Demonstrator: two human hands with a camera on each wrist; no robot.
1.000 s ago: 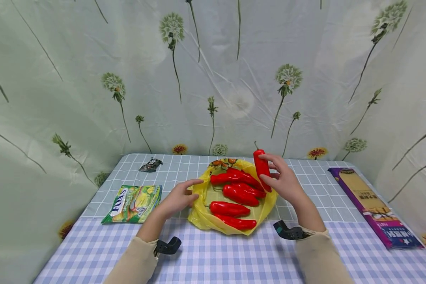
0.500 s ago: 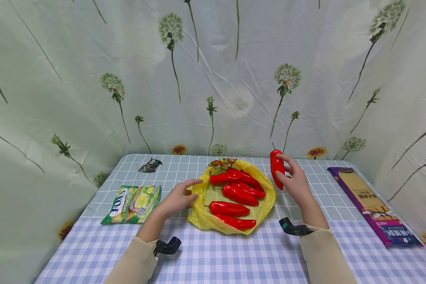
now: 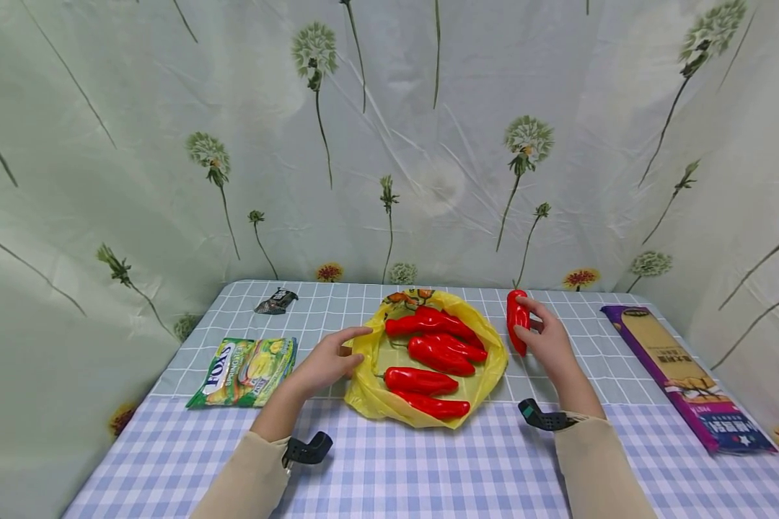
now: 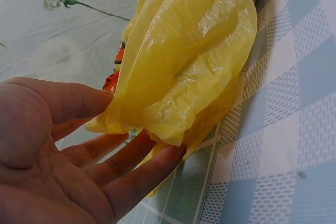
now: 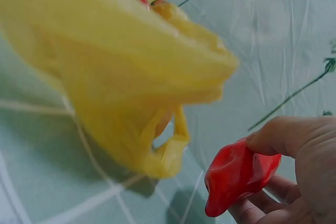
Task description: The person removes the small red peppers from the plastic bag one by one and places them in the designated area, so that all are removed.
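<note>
In the head view my right hand point(image 3: 548, 342) grips a red pepper point(image 3: 517, 322) upright, just right of the yellow plastic bag point(image 3: 492, 371). The right wrist view shows the thumb pressing one side of that pepper point(image 5: 236, 174), its tip pointing down close over the cloth. My left hand point(image 3: 327, 366) holds the bag's left rim; in the left wrist view a fold of the yellow bag point(image 4: 178, 61) lies between thumb and fingers. Inside the wide-mouthed bag lie several more red peppers point(image 3: 420, 381), some stacked at the back.
A green FOX'S candy bag point(image 3: 243, 373) lies left of the left hand. Behind it sits a small dark wrapper point(image 3: 275, 301). A purple pasta packet point(image 3: 684, 378) lies along the table's right side. A flower-print curtain point(image 3: 428, 144) hangs behind the checked tablecloth point(image 3: 415, 479).
My right hand has carried the red pepper from over the bag's right rim to the right, then lowered it beside the bag. The left hand stays at the left rim.
</note>
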